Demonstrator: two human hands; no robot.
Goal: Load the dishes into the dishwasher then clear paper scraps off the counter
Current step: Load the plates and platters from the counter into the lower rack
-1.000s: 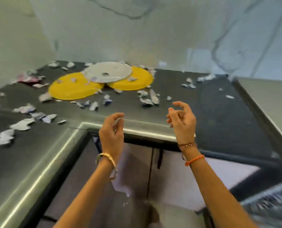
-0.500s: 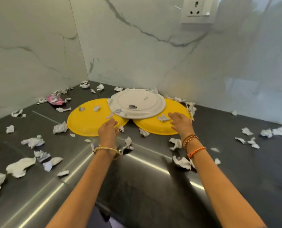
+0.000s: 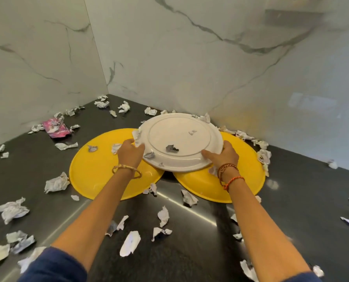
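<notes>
A white plate (image 3: 179, 139) lies upside down in the counter corner, overlapping two yellow plates, one at left (image 3: 96, 171) and one at right (image 3: 248, 176). My left hand (image 3: 130, 152) grips the white plate's left rim. My right hand (image 3: 223, 156) grips its right rim, thumb on top. A few paper scraps (image 3: 171, 148) lie on the white plate. Many more crumpled scraps (image 3: 56, 183) are scattered over the dark counter (image 3: 190, 251). The dishwasher is out of view.
Marble walls close the corner behind the plates. A pink wrapper (image 3: 54, 127) lies at the back left near the wall. Scraps lie between my forearms (image 3: 130, 243) and along both sides of the counter.
My hands went from above the open dishwasher up to the counter. They reached past the yellow plates and took hold of the white plate's rim on both sides.
</notes>
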